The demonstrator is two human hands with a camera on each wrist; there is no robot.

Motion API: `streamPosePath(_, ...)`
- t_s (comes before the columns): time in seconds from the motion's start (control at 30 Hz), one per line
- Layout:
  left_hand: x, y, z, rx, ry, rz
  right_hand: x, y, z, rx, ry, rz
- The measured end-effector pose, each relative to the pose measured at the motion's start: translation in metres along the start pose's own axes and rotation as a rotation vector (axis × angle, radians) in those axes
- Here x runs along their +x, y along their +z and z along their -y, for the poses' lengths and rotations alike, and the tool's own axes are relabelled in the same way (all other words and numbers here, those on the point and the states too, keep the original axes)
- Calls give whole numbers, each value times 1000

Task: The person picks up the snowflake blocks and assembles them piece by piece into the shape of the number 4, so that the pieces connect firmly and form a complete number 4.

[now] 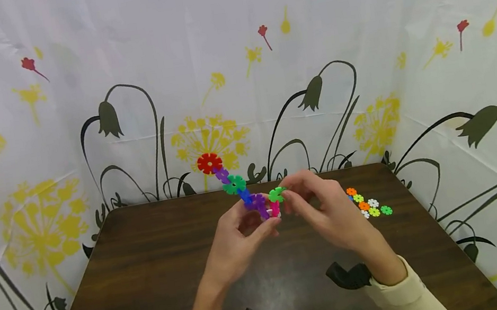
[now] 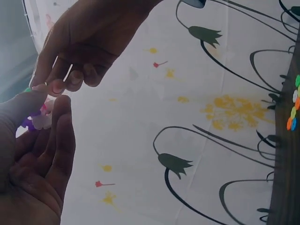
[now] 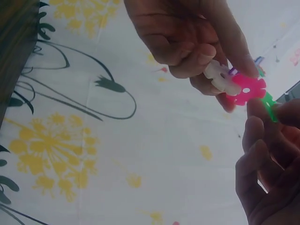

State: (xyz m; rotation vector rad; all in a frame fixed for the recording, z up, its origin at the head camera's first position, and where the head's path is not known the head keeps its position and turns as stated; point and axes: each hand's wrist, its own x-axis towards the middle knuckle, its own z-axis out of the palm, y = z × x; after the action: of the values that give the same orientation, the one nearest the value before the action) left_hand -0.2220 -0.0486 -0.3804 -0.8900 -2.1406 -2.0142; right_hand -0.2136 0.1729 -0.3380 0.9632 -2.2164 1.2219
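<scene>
Above the table, my left hand (image 1: 230, 246) grips a chain of notched, flower-shaped plastic discs near its lower end. A red disc (image 1: 209, 163) tops the chain, followed downward by a purple, a green (image 1: 234, 184), a blue and another purple disc (image 1: 258, 203). In the right wrist view a white disc (image 3: 220, 77) and a pink disc (image 3: 247, 90) show by the left fingertips. My right hand (image 1: 329, 212) pinches a light green disc (image 1: 276, 194) between thumb and forefinger. That disc meets the pink one at its edge. Left fingers partly hide the chain's lower end.
Loose discs in orange, yellow, white and green (image 1: 386, 210) lie in a group on the dark wooden table (image 1: 151, 276), right of my right hand. A white curtain (image 1: 222, 46) with flower prints hangs behind the table. Black straps with mounts (image 1: 348, 275) sit at both wrists.
</scene>
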Motion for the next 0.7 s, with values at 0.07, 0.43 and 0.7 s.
streamPosePath(0.07, 2, -2, -2, 44, 47, 1, 2, 0, 0, -25, -2, -5)
streamPosePath(0.43, 10, -12, -6, 237, 274, 27, 11, -5, 9, -75, 87, 61)
streamPosePath(0.7, 7, -18, -10, 251, 171, 44, 16, 1, 10, -30, 141, 75)
